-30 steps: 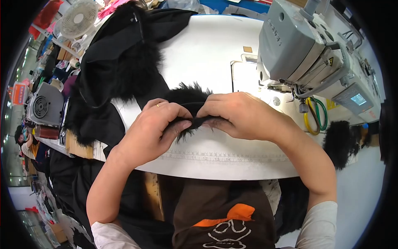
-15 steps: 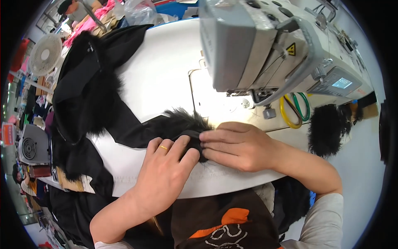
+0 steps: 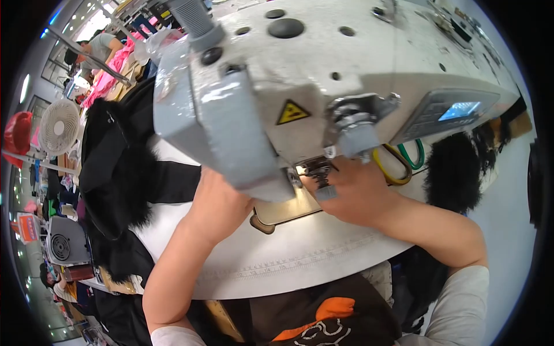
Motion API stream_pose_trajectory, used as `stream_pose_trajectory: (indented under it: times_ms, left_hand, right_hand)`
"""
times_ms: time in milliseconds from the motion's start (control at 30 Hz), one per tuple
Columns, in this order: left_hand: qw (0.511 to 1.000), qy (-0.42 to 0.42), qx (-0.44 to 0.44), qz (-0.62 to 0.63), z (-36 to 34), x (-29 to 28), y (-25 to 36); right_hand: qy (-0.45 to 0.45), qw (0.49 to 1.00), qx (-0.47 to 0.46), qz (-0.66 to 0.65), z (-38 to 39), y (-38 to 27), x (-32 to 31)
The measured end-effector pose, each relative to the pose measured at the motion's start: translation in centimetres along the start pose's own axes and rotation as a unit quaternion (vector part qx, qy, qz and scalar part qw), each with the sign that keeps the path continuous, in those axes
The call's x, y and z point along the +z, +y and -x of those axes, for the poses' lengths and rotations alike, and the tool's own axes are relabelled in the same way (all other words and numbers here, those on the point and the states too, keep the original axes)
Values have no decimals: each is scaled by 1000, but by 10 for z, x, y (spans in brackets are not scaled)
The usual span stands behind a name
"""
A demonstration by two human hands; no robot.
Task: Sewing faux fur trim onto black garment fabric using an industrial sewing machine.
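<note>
Fan: one white unit [image 3: 59,127], beyond the worktop's left edge.
Black garment: one, fur-trimmed [image 3: 115,150], heaped along the left edge of the worktop [image 3: 225,274]; a flat black strip [image 3: 178,183] runs right from it and passes out of sight behind the left hand.
Garment handling: judged soft, limp and light at the strip, bulkier at the heap; the fur pile probably slips and hides the cloth edge. Grip the flat strip by its edges, clear of the pile.
Left hand: one [image 3: 222,202], beside the machine head; fingers hidden, so spread and hold cannot be told.
Sewing machine: one [image 3: 231,115], over the worktop's far and right portions; one lit display [image 3: 460,111].
Right hand: one [image 3: 355,193], close by the needle area; fingertips covered by machine parts, grip cannot be told.
Loops: at least two, one yellow [image 3: 381,164], one green [image 3: 419,155], right of the right hand.
Black fur piece: one [image 3: 453,173], near the worktop's right edge.
</note>
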State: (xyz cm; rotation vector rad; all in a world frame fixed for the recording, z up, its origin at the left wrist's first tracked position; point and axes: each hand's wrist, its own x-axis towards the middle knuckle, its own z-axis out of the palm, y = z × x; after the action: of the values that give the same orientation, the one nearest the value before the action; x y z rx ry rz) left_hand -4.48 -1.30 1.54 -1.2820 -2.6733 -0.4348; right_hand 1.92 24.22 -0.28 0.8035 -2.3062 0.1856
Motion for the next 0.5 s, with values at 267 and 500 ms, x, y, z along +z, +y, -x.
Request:
stream_pose_trajectory:
  times_ms: [267, 500]
  left_hand:
    - [968, 61, 149, -190, 13, 7, 20]
    - [955, 55, 158, -244, 18, 8, 35]
  right_hand:
    - [-73, 997, -24, -2, 5, -3, 2]
    - [-122, 990, -54, 33, 8, -5, 2]
